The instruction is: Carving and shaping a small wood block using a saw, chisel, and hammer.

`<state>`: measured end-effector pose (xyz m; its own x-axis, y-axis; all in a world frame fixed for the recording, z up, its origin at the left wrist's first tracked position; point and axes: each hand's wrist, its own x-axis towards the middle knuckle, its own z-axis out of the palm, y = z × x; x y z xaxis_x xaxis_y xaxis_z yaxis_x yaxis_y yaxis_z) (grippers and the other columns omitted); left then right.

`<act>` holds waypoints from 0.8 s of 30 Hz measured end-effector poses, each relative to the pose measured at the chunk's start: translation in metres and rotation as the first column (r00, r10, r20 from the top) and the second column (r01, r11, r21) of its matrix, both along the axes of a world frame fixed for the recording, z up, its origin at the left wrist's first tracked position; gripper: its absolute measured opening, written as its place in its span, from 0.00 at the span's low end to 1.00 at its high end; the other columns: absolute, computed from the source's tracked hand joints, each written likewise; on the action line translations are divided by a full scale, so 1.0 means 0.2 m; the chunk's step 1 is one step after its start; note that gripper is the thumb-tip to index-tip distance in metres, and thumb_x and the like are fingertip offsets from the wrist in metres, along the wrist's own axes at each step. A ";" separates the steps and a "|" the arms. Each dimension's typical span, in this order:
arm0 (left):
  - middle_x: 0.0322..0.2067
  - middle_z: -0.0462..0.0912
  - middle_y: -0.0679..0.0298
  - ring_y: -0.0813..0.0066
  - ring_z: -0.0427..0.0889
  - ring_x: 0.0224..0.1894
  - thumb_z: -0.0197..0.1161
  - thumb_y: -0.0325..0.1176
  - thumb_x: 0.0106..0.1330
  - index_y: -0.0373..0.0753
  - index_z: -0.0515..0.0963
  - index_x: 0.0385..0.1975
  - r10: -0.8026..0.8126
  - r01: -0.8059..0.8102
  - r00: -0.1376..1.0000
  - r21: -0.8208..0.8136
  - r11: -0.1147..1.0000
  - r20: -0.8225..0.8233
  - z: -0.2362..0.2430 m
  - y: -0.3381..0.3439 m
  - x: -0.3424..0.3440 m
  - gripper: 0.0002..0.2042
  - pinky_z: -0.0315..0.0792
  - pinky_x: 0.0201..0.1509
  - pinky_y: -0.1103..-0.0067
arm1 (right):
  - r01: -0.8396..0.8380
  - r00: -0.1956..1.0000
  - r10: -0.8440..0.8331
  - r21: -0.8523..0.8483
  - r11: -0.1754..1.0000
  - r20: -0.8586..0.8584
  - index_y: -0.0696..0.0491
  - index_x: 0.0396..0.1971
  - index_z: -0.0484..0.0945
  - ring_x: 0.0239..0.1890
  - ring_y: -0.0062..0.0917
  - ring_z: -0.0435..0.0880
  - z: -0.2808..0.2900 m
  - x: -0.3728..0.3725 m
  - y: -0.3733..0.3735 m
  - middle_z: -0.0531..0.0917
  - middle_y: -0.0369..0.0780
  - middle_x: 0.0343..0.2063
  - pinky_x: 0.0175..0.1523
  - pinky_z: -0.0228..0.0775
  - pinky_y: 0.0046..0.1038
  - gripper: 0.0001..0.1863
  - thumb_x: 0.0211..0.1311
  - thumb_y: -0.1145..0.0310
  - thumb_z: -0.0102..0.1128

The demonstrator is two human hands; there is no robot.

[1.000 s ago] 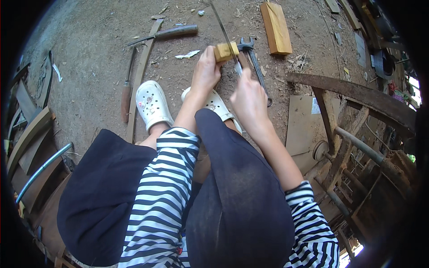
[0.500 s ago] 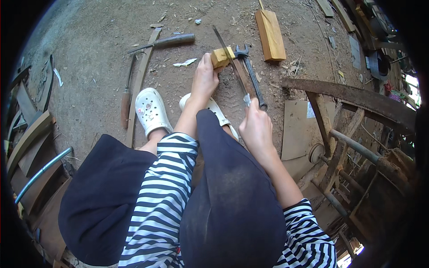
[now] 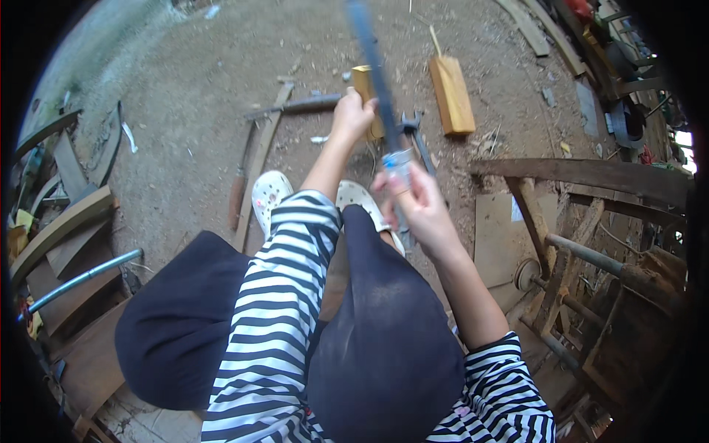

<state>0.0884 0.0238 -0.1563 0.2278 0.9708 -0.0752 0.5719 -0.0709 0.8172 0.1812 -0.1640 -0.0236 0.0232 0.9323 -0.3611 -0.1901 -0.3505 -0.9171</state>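
Observation:
My left hand (image 3: 353, 114) is closed around a small yellowish wooden block (image 3: 362, 76), held up over the dirt floor ahead of my feet. In my right hand (image 3: 425, 203) is the handle of a long knife (image 3: 375, 70), its blade blurred and pointing away from me. The blade stands upright in view just right of the block; whether they touch I cannot tell. Some fingers of the right hand are smeared by motion. A dark open-ended wrench (image 3: 419, 140) lies on the ground beyond the knife handle, partly covered by it.
A larger wooden block with a thin stick (image 3: 452, 96) lies ahead right. Left of my hands are a grey-handled tool (image 3: 310, 103), a wooden strip (image 3: 262, 159) and a brown-handled tool (image 3: 236, 199). A rusty frame (image 3: 576, 244) stands right; curved boards (image 3: 63, 229) lie left.
The knife has swung up from lying across the block to point away from me. The block has turned more upright in my left hand. The view has shifted slightly.

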 end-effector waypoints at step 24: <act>0.49 0.80 0.53 0.62 0.79 0.51 0.62 0.54 0.59 0.32 0.74 0.51 0.689 -0.660 0.636 0.708 0.251 0.349 3.01 0.56 -1.86 0.31 0.73 0.53 0.67 | -0.472 0.256 0.770 0.620 0.627 -0.585 0.56 0.48 0.71 0.38 0.10 0.65 1.31 -0.80 -0.75 0.70 0.27 0.34 0.45 0.60 0.19 0.16 0.73 0.59 0.49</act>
